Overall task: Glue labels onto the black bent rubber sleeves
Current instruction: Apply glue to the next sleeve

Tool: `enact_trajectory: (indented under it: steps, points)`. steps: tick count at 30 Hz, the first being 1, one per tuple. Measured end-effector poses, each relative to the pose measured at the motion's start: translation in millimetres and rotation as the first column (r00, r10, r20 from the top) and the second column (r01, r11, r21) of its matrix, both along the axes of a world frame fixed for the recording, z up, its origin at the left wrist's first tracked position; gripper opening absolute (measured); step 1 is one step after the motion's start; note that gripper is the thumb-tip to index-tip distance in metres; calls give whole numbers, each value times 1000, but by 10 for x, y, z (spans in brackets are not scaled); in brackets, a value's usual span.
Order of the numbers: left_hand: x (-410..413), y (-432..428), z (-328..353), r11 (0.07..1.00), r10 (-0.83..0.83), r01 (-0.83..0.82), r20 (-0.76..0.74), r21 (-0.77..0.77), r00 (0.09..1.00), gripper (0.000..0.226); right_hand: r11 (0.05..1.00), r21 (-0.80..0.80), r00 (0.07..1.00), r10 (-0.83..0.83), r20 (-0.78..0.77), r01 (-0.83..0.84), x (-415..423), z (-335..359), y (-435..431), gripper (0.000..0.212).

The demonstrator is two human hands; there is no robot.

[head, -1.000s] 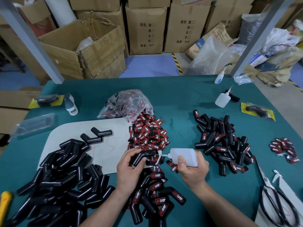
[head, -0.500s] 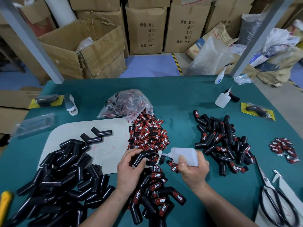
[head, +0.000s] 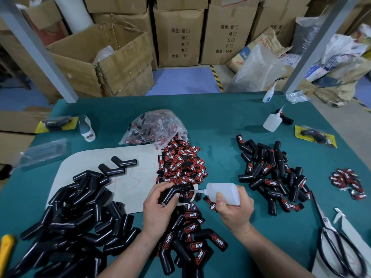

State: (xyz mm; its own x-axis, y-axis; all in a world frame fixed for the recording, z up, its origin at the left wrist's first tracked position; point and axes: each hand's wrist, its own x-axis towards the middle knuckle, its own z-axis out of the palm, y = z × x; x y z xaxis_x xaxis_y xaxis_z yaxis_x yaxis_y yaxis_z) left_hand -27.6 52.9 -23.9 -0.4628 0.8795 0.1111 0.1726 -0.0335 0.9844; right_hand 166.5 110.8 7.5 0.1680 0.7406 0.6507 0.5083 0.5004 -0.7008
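- At the near middle of the table [head: 210,121], the left hand [head: 158,205] grips one bent sleeve [head: 173,192], with the fingers curled round it, above the edge of the white board [head: 128,177].
- The right hand [head: 234,213] is clamped on the glue bottle [head: 222,192]. The bottle lies sideways and its thin nozzle [head: 197,191] reaches to the sleeve.
- Since one second ago almost nothing has moved. Both hands keep their place and the nozzle stays at the sleeve. I judge that glue is being laid now and that the label comes next.
- A "TAPER" label [head: 184,195] shows just under the sleeve. I cannot tell if it is held or only lying there.
- The sleeve is smooth, slightly shiny black rubber, a tube with an elbow bend.
- The bottle is cloudy, soft-looking plastic with a rounded body.
- The labels [head: 180,165] are small flat rectangles, red and black with white letters, in a loose heap behind the hands.
- Bare sleeves [head: 76,217] are piled at the left. Labelled sleeves [head: 190,237] lie below the hands, and more [head: 271,177] lie at the right.
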Motion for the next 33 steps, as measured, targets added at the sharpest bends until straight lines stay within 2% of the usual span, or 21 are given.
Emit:
enact_trajectory:
  steps: [2,7,12,16,25,33]
  points:
    - [4,5,4,1000,-5,5,3,-2,1000,52,1000,4,1000,9,-13,-9,-4,13,-7,78]
    - [5,2,-6,1000,-14,15,-48,21,999,56,1000,11,999,21,-24,-21,-4,16,-16,78]
    - [-4,13,-48,999,-20,23,-82,42,996,58,1000,14,1000,-11,-10,11,4,28,-18,68]
    - [0,16,-58,999,-16,19,-85,39,996,58,1000,20,1000,11,-7,-11,-3,42,-18,79]
    - [8,9,1,1000,-7,7,-31,5,999,56,999,6,998,43,-37,-43,-5,54,-6,75]
    - [4,-2,0,1000,-12,12,-49,11,999,56,999,8,998,49,-32,-49,11,-25,-12,75]
